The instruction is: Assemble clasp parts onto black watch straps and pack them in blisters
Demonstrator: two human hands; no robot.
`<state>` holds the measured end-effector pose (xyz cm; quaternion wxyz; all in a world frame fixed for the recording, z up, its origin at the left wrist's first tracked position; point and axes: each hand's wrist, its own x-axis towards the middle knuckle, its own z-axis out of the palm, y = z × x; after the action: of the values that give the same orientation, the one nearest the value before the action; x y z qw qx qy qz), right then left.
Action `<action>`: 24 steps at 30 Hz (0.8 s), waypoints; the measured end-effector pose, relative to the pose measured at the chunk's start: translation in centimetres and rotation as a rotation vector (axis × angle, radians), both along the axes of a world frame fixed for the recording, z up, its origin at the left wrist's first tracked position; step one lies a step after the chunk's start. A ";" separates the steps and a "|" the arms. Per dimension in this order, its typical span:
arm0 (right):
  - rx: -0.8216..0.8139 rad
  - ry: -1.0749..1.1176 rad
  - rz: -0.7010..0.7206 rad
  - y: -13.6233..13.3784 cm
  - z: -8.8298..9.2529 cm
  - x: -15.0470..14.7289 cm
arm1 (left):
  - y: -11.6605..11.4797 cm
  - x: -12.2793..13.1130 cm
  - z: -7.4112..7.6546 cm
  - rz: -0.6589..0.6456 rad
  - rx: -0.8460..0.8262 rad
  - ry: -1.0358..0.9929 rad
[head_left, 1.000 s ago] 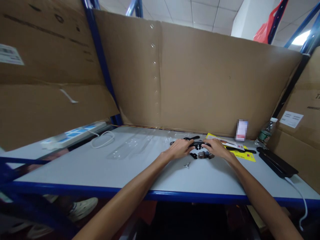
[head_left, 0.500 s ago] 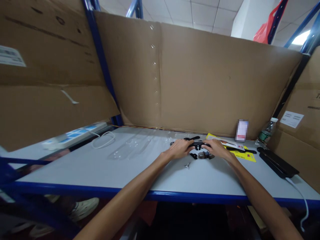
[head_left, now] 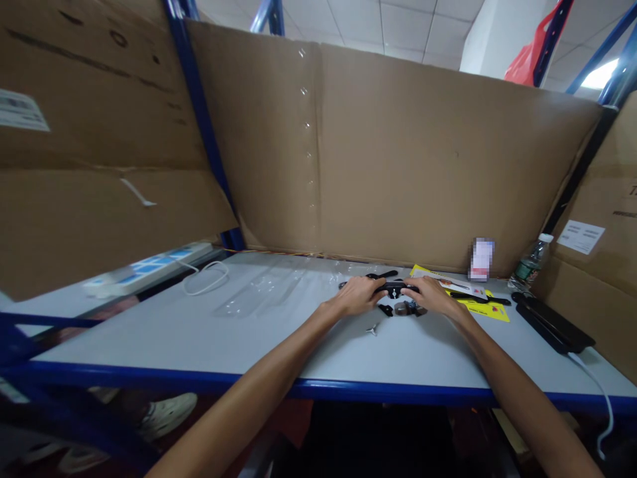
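Note:
Both my hands grip a black two-handled spokeshave [head_left: 395, 287] held level, just above the table. My left hand [head_left: 359, 295] is closed round its left handle, and my right hand [head_left: 428, 294] round its right one. A pale slot shows in the tool's middle. Below it lie a small black part [head_left: 385, 310] and a brownish-grey piece [head_left: 402, 309], partly in shadow. Nearer to me rests a small shiny three-armed metal piece [head_left: 371, 330]. Behind my left hand another black handled tool [head_left: 382, 274] is partly hidden.
Yellow printed cards [head_left: 490, 310] with a black tool [head_left: 480, 299] on them lie to the right. Beyond are a phone [head_left: 481, 259], a water bottle [head_left: 531, 265] and a black case [head_left: 552, 323] with a white cable. Clear plastic packaging [head_left: 263, 292] and a power strip [head_left: 149, 269] are left.

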<state>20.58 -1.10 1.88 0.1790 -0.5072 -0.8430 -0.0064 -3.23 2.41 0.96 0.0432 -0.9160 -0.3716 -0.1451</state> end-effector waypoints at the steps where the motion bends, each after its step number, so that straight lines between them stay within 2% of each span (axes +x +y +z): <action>1: -0.001 -0.001 -0.001 0.0 0.0 0.0 | 0.0 0.0 0.0 0.001 -0.002 -0.003; 24: -0.006 -0.016 -0.027 -0.5 0.5 -0.5 | 0.1 0.0 -0.1 0.013 -0.020 -0.021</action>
<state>20.05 -1.60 2.34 0.1705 -0.5189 -0.8376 -0.0102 -3.23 2.51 0.91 0.0311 -0.9124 -0.3793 -0.1509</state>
